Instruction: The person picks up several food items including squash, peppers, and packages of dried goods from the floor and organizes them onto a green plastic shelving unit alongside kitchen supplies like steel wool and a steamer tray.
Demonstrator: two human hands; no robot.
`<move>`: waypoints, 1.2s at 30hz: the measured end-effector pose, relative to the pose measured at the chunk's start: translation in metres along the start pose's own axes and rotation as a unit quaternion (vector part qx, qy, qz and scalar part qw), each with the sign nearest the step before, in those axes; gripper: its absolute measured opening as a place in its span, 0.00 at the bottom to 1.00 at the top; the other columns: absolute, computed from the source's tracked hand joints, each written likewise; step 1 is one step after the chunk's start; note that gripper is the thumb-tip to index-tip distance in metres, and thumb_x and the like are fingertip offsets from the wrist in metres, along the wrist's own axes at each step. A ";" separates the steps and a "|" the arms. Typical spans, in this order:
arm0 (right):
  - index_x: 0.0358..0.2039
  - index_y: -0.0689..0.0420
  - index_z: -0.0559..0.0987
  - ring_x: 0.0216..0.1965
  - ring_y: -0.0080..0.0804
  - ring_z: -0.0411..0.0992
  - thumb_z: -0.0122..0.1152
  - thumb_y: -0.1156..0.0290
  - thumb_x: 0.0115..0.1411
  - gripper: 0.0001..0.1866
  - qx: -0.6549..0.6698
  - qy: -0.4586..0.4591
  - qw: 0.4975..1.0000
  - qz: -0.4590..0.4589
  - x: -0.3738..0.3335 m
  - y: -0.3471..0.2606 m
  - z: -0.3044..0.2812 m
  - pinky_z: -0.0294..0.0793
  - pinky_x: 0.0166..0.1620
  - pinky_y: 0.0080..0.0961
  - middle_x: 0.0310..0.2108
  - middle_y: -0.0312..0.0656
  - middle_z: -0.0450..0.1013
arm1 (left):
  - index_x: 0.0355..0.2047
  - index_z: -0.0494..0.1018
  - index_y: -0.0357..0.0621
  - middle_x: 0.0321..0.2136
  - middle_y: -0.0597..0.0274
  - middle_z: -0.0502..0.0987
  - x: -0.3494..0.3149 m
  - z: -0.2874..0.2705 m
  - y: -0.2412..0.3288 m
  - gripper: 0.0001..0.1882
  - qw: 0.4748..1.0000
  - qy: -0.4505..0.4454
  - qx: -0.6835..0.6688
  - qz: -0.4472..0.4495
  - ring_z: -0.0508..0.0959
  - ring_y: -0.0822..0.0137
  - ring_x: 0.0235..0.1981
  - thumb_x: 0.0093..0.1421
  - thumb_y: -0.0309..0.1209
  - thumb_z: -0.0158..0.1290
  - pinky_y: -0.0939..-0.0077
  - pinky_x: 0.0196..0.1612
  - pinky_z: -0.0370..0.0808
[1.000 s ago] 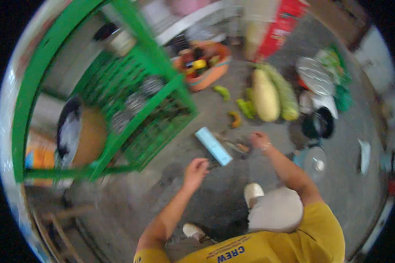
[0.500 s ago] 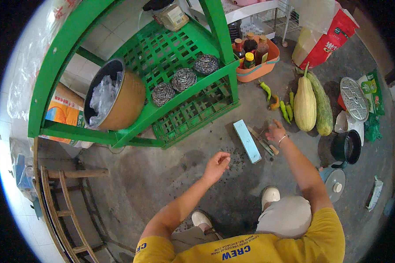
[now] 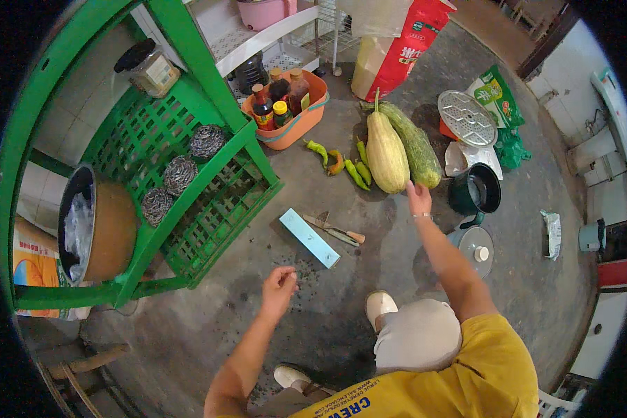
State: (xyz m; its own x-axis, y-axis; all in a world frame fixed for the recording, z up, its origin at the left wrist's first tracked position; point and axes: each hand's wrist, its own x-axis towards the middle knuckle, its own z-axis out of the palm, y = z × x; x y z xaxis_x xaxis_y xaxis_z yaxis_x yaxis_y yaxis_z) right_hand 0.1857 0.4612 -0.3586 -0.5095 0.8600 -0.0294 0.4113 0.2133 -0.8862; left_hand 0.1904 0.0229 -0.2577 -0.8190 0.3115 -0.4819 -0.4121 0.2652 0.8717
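Observation:
My right hand (image 3: 419,200) reaches out with its fingers extended to the lower ends of a pale yellow squash (image 3: 387,155) and a longer mottled green squash (image 3: 416,145). Whether the fingertips touch either one I cannot tell. My left hand (image 3: 279,290), its fingers curled in and nothing visible in them, hovers above dark crumbs on the floor. Between the hands lie a long light-blue block (image 3: 309,237) and two slim tools crossed together, one with a wooden handle (image 3: 355,237). Green peppers (image 3: 356,175) and an orange-brown pepper (image 3: 335,163) lie left of the squashes.
A green plastic rack (image 3: 188,261) with steel-wool balls (image 3: 180,175) and a brown pot (image 3: 111,226) stands at left. An orange basket (image 3: 296,130) of bottles stands behind. At right are a dark pot (image 3: 475,189), a glass lid (image 3: 475,252), a perforated steel disc (image 3: 467,118) and bags.
The view has swung to the right. My right hand has left the tools beside the blue block and moved to the squashes' lower ends. My left hand stays curled over the floor.

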 end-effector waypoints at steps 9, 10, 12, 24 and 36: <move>0.59 0.63 0.50 0.53 0.52 0.63 0.68 0.34 0.26 0.67 -0.226 -0.124 0.965 0.051 0.061 -0.054 0.041 0.64 0.53 0.37 0.51 0.63 0.62 | 0.40 0.70 0.41 0.27 0.67 0.73 0.008 0.002 0.012 0.11 1.000 0.010 0.011 -0.017 0.73 0.77 0.24 0.58 0.31 0.50 0.83 0.25 0.69; 0.60 0.63 0.48 0.53 0.52 0.63 0.68 0.34 0.25 0.68 -0.223 -0.136 0.964 0.049 0.065 -0.054 0.040 0.65 0.53 0.37 0.51 0.63 0.61 | 0.40 0.70 0.41 0.27 0.67 0.73 0.010 0.002 0.007 0.11 1.000 0.013 0.000 -0.017 0.73 0.77 0.24 0.58 0.31 0.49 0.83 0.25 0.69; 0.60 0.62 0.46 0.52 0.53 0.63 0.68 0.34 0.25 0.69 -0.224 -0.166 0.960 0.040 0.066 -0.052 0.038 0.65 0.53 0.37 0.51 0.63 0.61 | 0.40 0.70 0.41 0.27 0.67 0.73 0.014 0.000 -0.005 0.11 1.000 0.017 -0.020 -0.017 0.73 0.77 0.24 0.58 0.31 0.49 0.83 0.25 0.69; 0.61 0.61 0.48 0.49 0.52 0.65 0.71 0.45 0.30 0.63 -0.157 -0.103 0.980 -0.061 0.052 -0.032 0.047 0.66 0.52 0.36 0.50 0.61 0.62 | 0.40 0.69 0.41 0.28 0.65 0.74 0.026 0.025 -0.020 0.10 0.998 -0.029 0.015 -0.048 0.74 0.75 0.24 0.59 0.30 0.49 0.82 0.25 0.70; 0.57 0.66 0.55 0.48 0.40 0.67 0.67 0.54 0.42 0.48 0.077 -0.215 0.970 0.086 0.020 0.007 0.005 0.68 0.49 0.33 0.49 0.52 0.66 | 0.38 0.70 0.38 0.26 0.65 0.73 -0.001 0.042 -0.017 0.10 0.996 -0.070 0.047 -0.037 0.72 0.76 0.26 0.58 0.31 0.50 0.79 0.29 0.71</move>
State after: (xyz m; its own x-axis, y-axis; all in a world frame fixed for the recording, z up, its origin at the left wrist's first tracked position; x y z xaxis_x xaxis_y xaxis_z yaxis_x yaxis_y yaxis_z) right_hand 0.1742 0.4773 -0.3675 -0.7246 0.5969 -0.3443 0.4177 -0.0169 -0.9084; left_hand 0.2146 0.0562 -0.2755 -0.7206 0.4106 -0.5587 -0.4252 0.3746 0.8239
